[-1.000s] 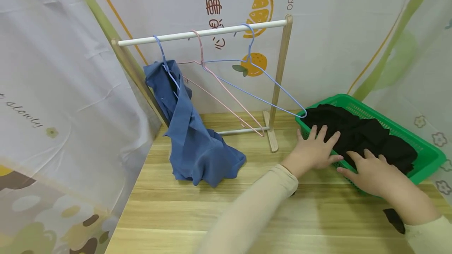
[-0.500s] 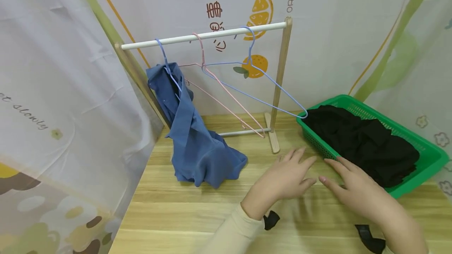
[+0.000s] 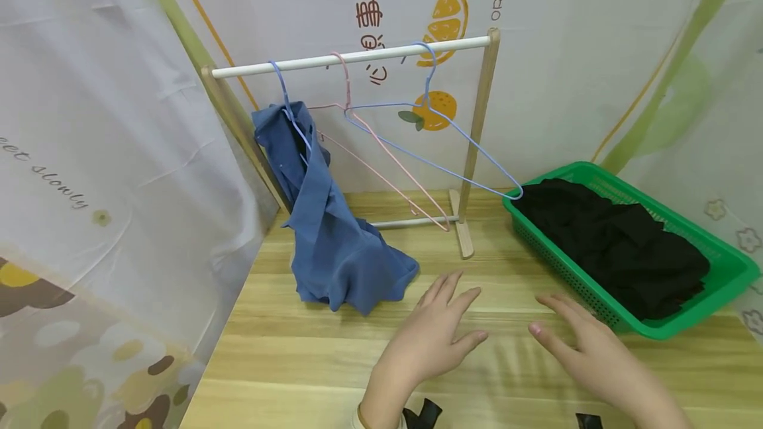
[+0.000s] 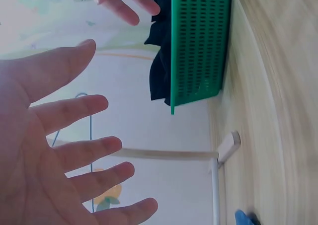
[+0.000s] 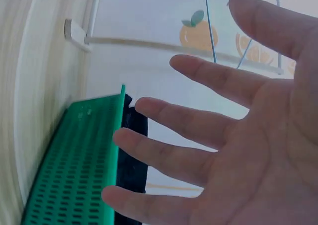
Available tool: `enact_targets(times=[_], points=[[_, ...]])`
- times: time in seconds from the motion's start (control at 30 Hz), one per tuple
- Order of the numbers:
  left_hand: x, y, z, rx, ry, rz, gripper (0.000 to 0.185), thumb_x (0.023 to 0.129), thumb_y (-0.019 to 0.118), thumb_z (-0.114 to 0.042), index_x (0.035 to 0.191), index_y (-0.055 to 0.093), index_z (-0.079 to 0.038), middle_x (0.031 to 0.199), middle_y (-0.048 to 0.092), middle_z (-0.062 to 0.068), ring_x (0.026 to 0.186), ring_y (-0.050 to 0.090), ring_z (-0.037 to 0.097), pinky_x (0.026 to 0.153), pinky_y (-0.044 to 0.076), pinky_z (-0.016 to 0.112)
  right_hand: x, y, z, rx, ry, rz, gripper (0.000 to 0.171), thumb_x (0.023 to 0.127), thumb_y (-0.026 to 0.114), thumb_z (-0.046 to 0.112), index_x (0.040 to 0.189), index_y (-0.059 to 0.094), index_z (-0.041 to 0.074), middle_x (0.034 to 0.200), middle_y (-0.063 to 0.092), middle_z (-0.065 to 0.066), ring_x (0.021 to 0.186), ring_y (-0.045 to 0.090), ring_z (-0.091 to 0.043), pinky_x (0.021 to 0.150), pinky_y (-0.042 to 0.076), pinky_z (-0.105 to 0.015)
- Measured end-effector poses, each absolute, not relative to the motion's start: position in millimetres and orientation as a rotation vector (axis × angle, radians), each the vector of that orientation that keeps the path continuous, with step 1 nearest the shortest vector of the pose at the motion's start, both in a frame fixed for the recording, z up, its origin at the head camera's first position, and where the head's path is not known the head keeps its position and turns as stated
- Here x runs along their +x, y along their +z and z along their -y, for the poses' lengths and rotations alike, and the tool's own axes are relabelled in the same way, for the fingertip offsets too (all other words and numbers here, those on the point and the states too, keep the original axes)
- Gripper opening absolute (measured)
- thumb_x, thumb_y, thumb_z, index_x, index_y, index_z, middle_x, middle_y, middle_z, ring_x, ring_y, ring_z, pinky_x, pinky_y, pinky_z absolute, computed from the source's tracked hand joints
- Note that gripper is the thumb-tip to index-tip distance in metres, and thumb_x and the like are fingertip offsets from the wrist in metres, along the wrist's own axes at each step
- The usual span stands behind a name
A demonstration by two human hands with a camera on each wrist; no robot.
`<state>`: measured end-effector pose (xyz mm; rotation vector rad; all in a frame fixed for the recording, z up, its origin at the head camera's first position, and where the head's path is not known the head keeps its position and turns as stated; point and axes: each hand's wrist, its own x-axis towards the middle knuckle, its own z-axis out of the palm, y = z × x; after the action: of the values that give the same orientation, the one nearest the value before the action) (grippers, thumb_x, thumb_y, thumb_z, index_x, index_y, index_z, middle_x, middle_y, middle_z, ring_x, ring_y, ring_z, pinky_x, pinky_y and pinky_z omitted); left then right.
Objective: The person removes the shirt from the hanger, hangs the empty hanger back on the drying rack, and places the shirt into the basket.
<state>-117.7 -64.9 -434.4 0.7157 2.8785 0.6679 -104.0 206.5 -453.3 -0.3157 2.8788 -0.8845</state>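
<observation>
Both hands hover above the table and hold nothing. My left hand (image 3: 426, 333) has its fingers spread, between the blue cloth and the basket; the left wrist view shows its bare palm. My right hand (image 3: 587, 349) is nearest the front side of the green basket (image 3: 572, 270), apart from it, fingers extended. Crumpled black cloth (image 3: 614, 243) fills much of the basket. On the rack's left end a blue garment (image 3: 334, 237) hangs from a blue hanger (image 3: 280, 88), its lower part lying on the table. How it sits on the hanger is partly hidden by folds.
A small rack with a white rod (image 3: 381, 54) and wooden posts stands at the back. A bare pink hanger (image 3: 381, 141) and another blue hanger (image 3: 471, 141) hang from it; the latter's tip reaches the basket's corner. Printed curtains (image 3: 566, 85) enclose the table (image 3: 286, 363).
Both hands have drawn back from the basket toward the table's front, the left hand also moving leftward. The black cloth stays in the basket, and the blue garment has not moved.
</observation>
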Motion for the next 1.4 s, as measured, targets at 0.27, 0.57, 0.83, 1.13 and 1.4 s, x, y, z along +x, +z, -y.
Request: enact_targets(times=[0.27,0.57,0.83,1.13,1.4], points=[[-113.0,-436.0,75.4,0.687,0.682,-2.924,0.058,0.108,0.059,-0.047,0.160,0.049,-0.024,0.176,0.031,0.007,0.164,0.027,0.034,0.125,0.040,0.056,-97.4,-455.3,-187.3,-0.370,-0.885,-2.850,0.067,0.108,0.057,0.053,0.158,0.050,0.010,0.165,0.038,-0.034,0.144,0.042,-0.064,0.097,0.047,-0.080],[-101.9,-416.0,93.5,0.721,0.879,-2.942,0.056,0.110,0.052,-0.053,0.159,0.050,-0.026,0.175,0.032,0.002,0.163,0.031,0.028,0.119,0.048,0.055,-92.6,-449.3,-173.7,-0.448,-0.938,-2.813,0.063,0.106,0.060,0.054,0.157,0.052,0.017,0.165,0.043,-0.028,0.146,0.044,-0.060,0.099,0.048,-0.078],[-99.2,-387.7,115.1,0.885,0.942,-3.149,0.048,0.108,0.064,-0.039,0.152,0.058,-0.022,0.168,0.045,0.003,0.156,0.044,0.025,0.106,0.058,0.051,-94.7,-430.1,-152.6,-0.503,-0.979,-2.782,0.064,0.105,0.057,0.061,0.158,0.052,0.026,0.168,0.043,-0.017,0.151,0.044,-0.051,0.108,0.045,-0.074],[-110.3,-339.6,146.3,1.129,0.870,-3.421,0.045,0.102,0.073,-0.027,0.144,0.065,-0.013,0.160,0.054,0.007,0.150,0.051,0.028,0.106,0.059,0.047,-106.3,-389.1,-122.2,-0.699,-0.973,-2.826,0.064,0.105,0.053,0.064,0.158,0.051,0.027,0.166,0.047,-0.010,0.150,0.050,-0.040,0.114,0.047,-0.064],[-138.0,-288.9,187.0,1.035,0.801,-3.558,0.045,0.101,0.073,-0.020,0.143,0.064,-0.004,0.158,0.054,0.018,0.152,0.046,0.038,0.121,0.044,0.057,-131.5,-341.7,-93.6,-0.954,-0.867,-2.839,0.057,0.107,0.062,0.044,0.156,0.053,0.016,0.164,0.049,-0.012,0.150,0.052,-0.036,0.117,0.048,-0.057]])
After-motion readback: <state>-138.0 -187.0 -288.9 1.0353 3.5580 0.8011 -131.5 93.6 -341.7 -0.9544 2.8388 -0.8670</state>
